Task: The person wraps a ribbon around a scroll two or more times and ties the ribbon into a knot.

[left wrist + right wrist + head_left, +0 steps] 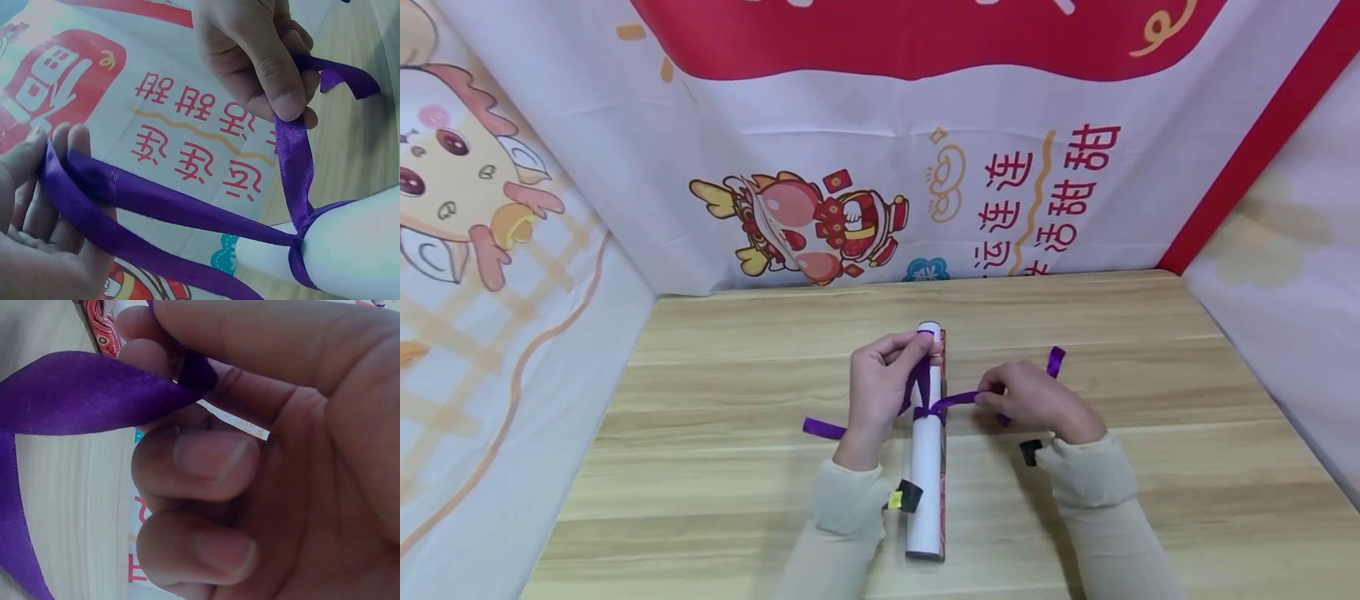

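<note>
A rolled-up white scroll [927, 475] with a red patterned edge lies lengthwise on the table, pointing away from me. Around its middle goes a purple ribbon [958, 398], crossed or knotted on top. My left hand [880, 379] pinches one length of it between thumb and fingers above the scroll's far half; in the left wrist view this length doubles back over the fingers, its tail hanging down. To the right of the scroll, my right hand [1026, 396] pinches the other length [294, 162] between thumb and forefinger, drawn sideways. Its loose end sticks out beyond that hand.
The wood-grain table [715, 500] extends around the scroll on both sides. Behind it hangs a white cloth [850, 104] with red print and cartoon figures. Similar printed cloth [580, 333] borders the left side, and pale cloth [1285, 350] the right.
</note>
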A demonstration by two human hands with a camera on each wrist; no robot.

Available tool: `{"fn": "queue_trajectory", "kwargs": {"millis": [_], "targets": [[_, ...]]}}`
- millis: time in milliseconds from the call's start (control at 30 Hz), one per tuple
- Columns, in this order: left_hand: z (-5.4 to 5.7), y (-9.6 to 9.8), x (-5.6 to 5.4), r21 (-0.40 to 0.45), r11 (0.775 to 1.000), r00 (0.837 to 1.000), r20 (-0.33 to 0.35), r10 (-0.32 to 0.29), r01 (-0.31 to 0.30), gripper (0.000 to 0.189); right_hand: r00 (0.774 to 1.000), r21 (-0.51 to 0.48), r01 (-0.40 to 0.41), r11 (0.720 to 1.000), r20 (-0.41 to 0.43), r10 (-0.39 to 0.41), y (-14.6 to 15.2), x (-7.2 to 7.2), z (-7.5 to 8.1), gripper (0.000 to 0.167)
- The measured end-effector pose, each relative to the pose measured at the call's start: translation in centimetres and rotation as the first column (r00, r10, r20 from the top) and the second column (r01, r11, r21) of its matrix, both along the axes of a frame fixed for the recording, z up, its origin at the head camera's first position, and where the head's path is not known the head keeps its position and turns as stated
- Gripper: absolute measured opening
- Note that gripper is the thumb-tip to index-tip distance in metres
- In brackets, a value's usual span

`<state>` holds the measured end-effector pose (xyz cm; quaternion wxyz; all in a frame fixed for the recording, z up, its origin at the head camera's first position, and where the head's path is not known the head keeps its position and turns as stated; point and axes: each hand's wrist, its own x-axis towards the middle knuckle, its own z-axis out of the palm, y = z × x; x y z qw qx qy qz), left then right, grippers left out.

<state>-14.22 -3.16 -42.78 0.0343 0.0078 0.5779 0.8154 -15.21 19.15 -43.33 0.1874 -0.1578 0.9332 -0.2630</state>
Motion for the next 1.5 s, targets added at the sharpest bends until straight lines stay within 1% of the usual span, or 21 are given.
{"fn": "queue_trajectory", "kwargs": {"millis": [67, 133, 233, 267, 333, 433, 533, 600, 733, 867, 933, 1000, 1067, 1133, 1233, 1267, 1333, 1400, 1500], "targets": [[0.1, 0.03, 0.14, -0.027, 1.0, 0.999, -0.034, 0.001, -0.002, 0.025, 1.0, 0.004, -0.001, 1.0, 0.0, 0.001, -0.02, 0.01, 0.0, 0.015], [0.13, -0.1, 0.3, -0.086, 0.996, 0.997, -0.064, -0.035, 0.029, 0.028, 1.0, 0.007, -0.003, 1.0, -0.001, 0.003, 0.01, 0.01, 0.03, 0.015], [0.05, -0.34, 0.4, -0.18, 0.98, 0.987, -0.117, -0.106, 0.084, 0.037, 1.0, 0.01, 0.002, 1.0, -0.003, -0.002, 0.11, -0.04, 0.02, 0.015], [0.02, -0.39, 0.42, -0.207, 0.974, 0.984, -0.132, -0.122, 0.093, 0.041, 1.0, 0.01, 0.002, 1.0, -0.003, -0.002, 0.15, -0.05, 0.03, 0.016], [-0.13, -0.41, 0.39, -0.252, 0.964, 0.978, -0.164, -0.129, 0.085, 0.046, 1.0, 0.009, 0.003, 1.0, 0.001, -0.003, 0.21, -0.09, -0.02, 0.016], [-0.33, -0.31, 0.37, -0.321, 0.947, 0.975, -0.204, -0.082, 0.013, 0.047, 1.0, 0.012, 0.008, 1.0, 0.009, -0.008, 0.25, -0.11, -0.09, 0.016], [-0.4, -0.18, 0.44, -0.36, 0.931, 0.973, -0.229, -0.021, -0.065, 0.035, 1.0, 0.014, 0.009, 1.0, 0.007, -0.009, 0.24, -0.11, -0.12, 0.015], [-0.38, -0.14, 0.55, -0.354, 0.931, 0.976, -0.218, 0.005, -0.084, 0.025, 1.0, 0.015, 0.008, 1.0, 0.008, -0.008, 0.22, -0.11, -0.1, 0.015], [-0.44, -0.03, 0.63, -0.339, 0.935, 0.977, -0.211, 0.031, -0.102, 0.011, 1.0, 0.015, 0.016, 1.0, 0.022, -0.016, 0.17, -0.1, -0.07, 0.015], [-0.44, 0.17, 0.52, -0.355, 0.924, 0.972, -0.225, 0.064, -0.143, 0.01, 0.999, 0.013, 0.025, 1.0, 0.034, -0.026, 0.11, -0.1, -0.06, 0.015], [-0.4, 0.26, 0.52, -0.36, 0.92, 0.975, -0.208, 0.082, -0.154, 0.016, 0.999, 0.012, 0.027, 1.0, 0.039, -0.027, 0.08, -0.1, -0.04, 0.015], [-0.32, 0.3, 0.58, -0.351, 0.924, 0.981, -0.17, 0.097, -0.153, 0.024, 0.999, 0.011, 0.027, 1.0, 0.042, -0.028, 0.05, -0.08, -0.02, 0.015], [-0.22, 0.34, 0.66, -0.344, 0.929, 0.988, -0.107, 0.107, -0.138, 0.032, 0.998, 0.009, 0.028, 1.0, 0.049, -0.029, 0.06, -0.02, 0.07, 0.015], [-0.17, 0.3, 0.69, -0.319, 0.941, 0.993, -0.031, 0.11, -0.114, 0.036, 0.998, 0.008, 0.031, 0.999, 0.054, -0.032, 0.07, 0.04, 0.16, 0.015], [-0.21, 0.17, 0.62, -0.256, 0.964, 0.991, 0.092, 0.098, -0.072, 0.034, 0.998, 0.004, 0.035, 0.999, 0.059, -0.035, 0.08, 0.13, 0.24, 0.015], [-0.26, 0.11, 0.57, -0.225, 0.973, 0.988, 0.125, 0.087, -0.057, 0.033, 0.998, 0.005, 0.034, 0.999, 0.059, -0.034, 0.11, 0.14, 0.26, 0.015], [-0.38, -0.01, 0.45, -0.182, 0.983, 0.982, 0.176, 0.062, -0.03, 0.026, 0.998, 0.003, 0.033, 0.999, 0.058, -0.033, 0.14, 0.15, 0.27, 0.015], [-0.41, -0.13, 0.41, -0.152, 0.988, 0.98, 0.199, 0.033, -0.002, 0.018, 0.998, 0.004, 0.028, 1.0, 0.053, -0.028, 0.2, 0.14, 0.28, 0.015], [-0.25, -0.29, 0.45, -0.14, 0.99, 0.983, 0.186, -0.003, 0.029, 0.009, 0.999, 0.004, 0.023, 1.0, 0.041, -0.023, 0.3, 0.12, 0.32, 0.014]]}}
